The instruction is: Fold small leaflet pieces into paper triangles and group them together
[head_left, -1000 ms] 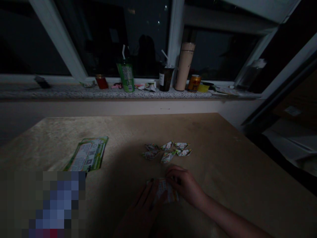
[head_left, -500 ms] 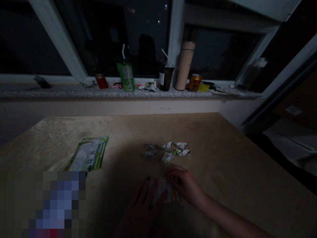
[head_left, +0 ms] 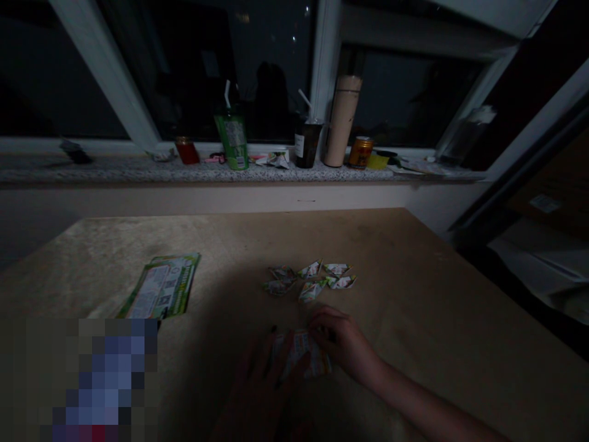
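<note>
In dim light a small printed paper piece (head_left: 304, 359) lies on the wooden table (head_left: 414, 294) near the front edge. My left hand (head_left: 262, 387) rests on its left side with fingers laid flat on it. My right hand (head_left: 343, 344) has its fingers curled and pinching the paper's upper right corner. Just beyond them sits a cluster of several small folded paper shapes (head_left: 308, 279).
A stack of green printed sheets (head_left: 161, 288) lies at the left of the table. The stone window sill (head_left: 115, 172) holds a green drink cup (head_left: 232, 138), a dark cup (head_left: 307, 144), a tall beige flask (head_left: 340, 123), an orange can (head_left: 359, 152) and a red jar (head_left: 187, 150).
My left hand has slid slightly left and down along the paper. My right hand stays at the paper's corner.
</note>
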Action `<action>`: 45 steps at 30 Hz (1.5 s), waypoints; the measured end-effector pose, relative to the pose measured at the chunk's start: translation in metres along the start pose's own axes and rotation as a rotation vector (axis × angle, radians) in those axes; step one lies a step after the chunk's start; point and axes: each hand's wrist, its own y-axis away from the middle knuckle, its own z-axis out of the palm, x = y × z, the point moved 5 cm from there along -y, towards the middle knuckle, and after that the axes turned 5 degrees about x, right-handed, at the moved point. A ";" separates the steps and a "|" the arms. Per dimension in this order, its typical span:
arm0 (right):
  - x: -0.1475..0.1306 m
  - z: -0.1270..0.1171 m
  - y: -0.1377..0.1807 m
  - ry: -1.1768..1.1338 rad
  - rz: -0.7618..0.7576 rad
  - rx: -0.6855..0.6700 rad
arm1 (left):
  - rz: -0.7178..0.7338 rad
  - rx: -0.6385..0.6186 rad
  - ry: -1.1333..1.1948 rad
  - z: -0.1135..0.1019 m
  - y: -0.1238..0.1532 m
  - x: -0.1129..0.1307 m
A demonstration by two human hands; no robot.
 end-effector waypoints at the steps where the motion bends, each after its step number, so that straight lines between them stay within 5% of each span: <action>1: 0.000 0.000 0.000 -0.002 -0.001 0.000 | -0.002 0.007 0.001 0.002 0.000 0.000; 11: 0.001 0.000 0.000 0.010 0.011 -0.004 | -0.070 -0.036 0.015 -0.017 -0.001 0.005; 18: 0.000 0.001 0.001 0.033 0.014 0.002 | -0.043 0.007 0.024 0.008 0.003 0.001; 26: 0.002 -0.001 0.010 0.294 0.045 0.034 | -0.084 -0.080 0.028 -0.018 -0.001 0.007; 32: 0.004 0.000 0.009 0.430 0.075 0.008 | -0.076 -0.068 0.041 -0.016 -0.002 0.006; 41: -0.030 0.000 0.019 0.452 -0.402 -0.172 | 0.011 -0.086 0.028 -0.020 -0.004 0.007; 45: -0.040 -0.002 0.034 0.459 -0.467 -0.298 | -0.009 -0.142 0.036 -0.009 -0.005 0.005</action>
